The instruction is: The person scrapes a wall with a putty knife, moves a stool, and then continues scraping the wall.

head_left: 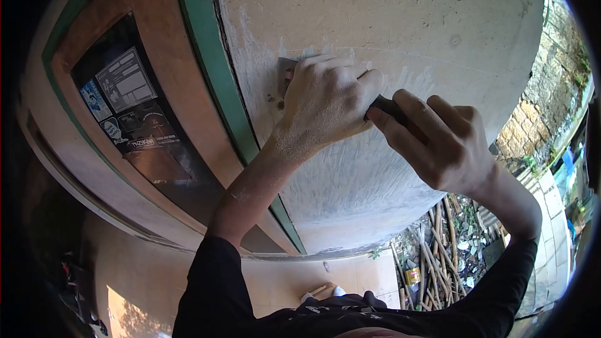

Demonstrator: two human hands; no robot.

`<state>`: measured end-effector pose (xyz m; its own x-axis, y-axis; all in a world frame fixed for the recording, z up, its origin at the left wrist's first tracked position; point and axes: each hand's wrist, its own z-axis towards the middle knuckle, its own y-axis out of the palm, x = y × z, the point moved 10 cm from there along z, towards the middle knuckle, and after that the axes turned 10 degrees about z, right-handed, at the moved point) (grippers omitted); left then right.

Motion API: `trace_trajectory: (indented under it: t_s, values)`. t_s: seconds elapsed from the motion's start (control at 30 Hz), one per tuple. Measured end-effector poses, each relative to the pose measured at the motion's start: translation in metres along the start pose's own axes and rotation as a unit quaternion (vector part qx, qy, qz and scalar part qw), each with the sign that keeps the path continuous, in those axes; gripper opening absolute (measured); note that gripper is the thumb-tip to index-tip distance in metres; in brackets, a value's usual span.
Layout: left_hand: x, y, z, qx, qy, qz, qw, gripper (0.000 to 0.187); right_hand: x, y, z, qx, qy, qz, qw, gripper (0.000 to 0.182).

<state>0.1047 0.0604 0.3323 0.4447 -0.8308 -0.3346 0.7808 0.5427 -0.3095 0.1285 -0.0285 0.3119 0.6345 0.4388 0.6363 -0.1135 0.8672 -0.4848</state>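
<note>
Both arms reach forward, left hand (325, 103) pressed flat with curled fingers, right hand (441, 147) seemingly closed in a grip.

Stickers (128, 103) on dark window pane (156, 163), print too small and blurred to read

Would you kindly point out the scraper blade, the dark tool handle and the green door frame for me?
Scraper blade (286, 72), head view: the metal corner showing beside the left hand's fingers.
Dark tool handle (389, 107), head view: the black stretch between the two hands.
Green door frame (210, 56), head view: the painted strip beside the wall.
</note>
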Motion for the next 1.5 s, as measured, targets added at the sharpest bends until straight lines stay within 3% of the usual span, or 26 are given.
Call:
trace_trajectory:
  t_s: [0.1, 0.2, 0.23, 0.33, 0.4, 0.5, 0.53, 0.6, 0.73, 0.8, 0.93, 0.97, 1.03, 1.07, 1.1, 1.13, 1.17, 1.2, 1.33, 1.4, 1.5]
  values:
    - [0.016, -0.006, 0.003, 0.013, 0.027, -0.101, 0.994, 0.035, -0.008, -0.02, 0.006, -0.045, 0.049, -0.004, 0.998, 0.008]
    - [0.016, 0.001, 0.004, -0.002, 0.005, -0.075, 0.997, 0.034, -0.002, -0.022, 0.011, -0.043, 0.065, -0.003, 0.997, 0.011]
    - [0.008, -0.009, 0.003, 0.039, 0.01, -0.06, 0.997, 0.033, -0.001, -0.017, 0.013, -0.028, 0.046, 0.007, 0.998, 0.011]
    - [-0.001, -0.008, 0.001, 0.005, 0.015, -0.008, 1.0, 0.027, 0.002, -0.002, 0.013, -0.006, 0.017, 0.019, 1.0, 0.009]
    - [0.004, -0.017, 0.0, 0.024, 0.022, -0.047, 0.998, 0.028, -0.009, -0.011, 0.014, -0.01, 0.039, 0.012, 0.999, 0.01]
    - [0.017, -0.01, 0.008, 0.028, 0.033, -0.102, 0.994, 0.026, -0.006, -0.025, 0.015, -0.073, 0.067, 0.005, 0.995, 0.012]
    - [0.016, -0.01, 0.006, 0.027, 0.034, -0.102, 0.994, 0.026, -0.003, -0.02, 0.013, -0.119, 0.091, 0.005, 0.989, 0.023]
    - [0.015, -0.013, 0.006, 0.037, 0.03, -0.125, 0.991, 0.025, -0.006, -0.022, 0.02, -0.126, 0.095, -0.008, 0.987, 0.025]
    - [0.015, -0.008, 0.007, 0.049, 0.015, -0.098, 0.994, 0.029, 0.002, -0.021, 0.017, -0.113, 0.11, 0.0, 0.988, 0.026]
    - [0.018, 0.003, 0.004, 0.032, 0.018, -0.065, 0.997, 0.032, 0.002, -0.019, -0.001, -0.032, 0.044, -0.014, 0.998, 0.008]
    - [0.021, 0.004, -0.001, 0.018, 0.006, -0.016, 1.0, 0.03, -0.005, -0.006, -0.022, -0.001, 0.035, -0.012, 0.999, 0.015]
    - [0.028, 0.005, -0.003, 0.006, 0.04, -0.011, 0.999, 0.027, 0.005, -0.005, -0.026, 0.014, 0.109, 0.062, 0.992, 0.02]
    - [0.034, 0.011, -0.008, -0.008, 0.069, -0.003, 0.998, 0.025, 0.021, 0.006, -0.046, 0.046, 0.251, 0.211, 0.943, 0.032]
    - [0.044, 0.023, -0.015, -0.035, 0.122, -0.014, 0.992, 0.023, 0.014, 0.005, -0.048, 0.044, 0.25, 0.216, 0.943, 0.032]
    - [0.056, 0.028, -0.02, -0.061, 0.174, -0.026, 0.982, 0.021, 0.023, 0.032, -0.067, -0.006, 0.405, 0.405, 0.819, 0.033]
    - [0.055, 0.027, -0.022, -0.063, 0.17, -0.025, 0.983, 0.021, 0.012, 0.063, -0.09, -0.057, 0.53, 0.562, 0.632, 0.034]
    - [0.064, 0.033, -0.031, -0.11, 0.225, -0.03, 0.968, 0.021, -0.002, 0.076, -0.096, -0.033, 0.56, 0.66, 0.5, 0.038]
    - [0.072, 0.035, -0.039, -0.157, 0.281, -0.035, 0.946, 0.022, -0.012, 0.083, -0.093, 0.002, 0.553, 0.701, 0.45, 0.037]
    - [0.066, 0.034, -0.049, -0.24, 0.348, -0.013, 0.906, 0.024, -0.04, 0.112, -0.086, 0.086, 0.539, 0.789, 0.282, 0.03]
    - [0.056, 0.035, -0.054, -0.282, 0.354, 0.005, 0.892, 0.026, -0.049, 0.122, -0.077, 0.098, 0.544, 0.796, 0.248, 0.027]
    - [0.055, 0.027, -0.058, -0.287, 0.402, 0.003, 0.87, 0.025, -0.053, 0.133, -0.062, 0.145, 0.532, 0.789, 0.273, 0.025]
